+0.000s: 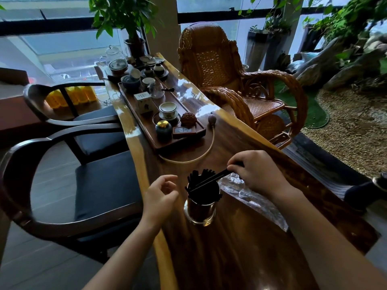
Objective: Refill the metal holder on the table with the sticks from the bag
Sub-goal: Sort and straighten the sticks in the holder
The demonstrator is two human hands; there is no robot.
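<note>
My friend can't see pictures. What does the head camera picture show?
The right hand pinches black sticks over a metal holder on a wooden table. The left hand hovers empty beside it; a clear bag lies by the right arm.

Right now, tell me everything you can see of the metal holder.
The holder is a shiny metal cup with a flared base ring, standing upright on the wooden table. Black sticks crowd its mouth and poke above the rim. The right hand pinches a few slanted over it. The left hand is beside it, not touching.
</note>
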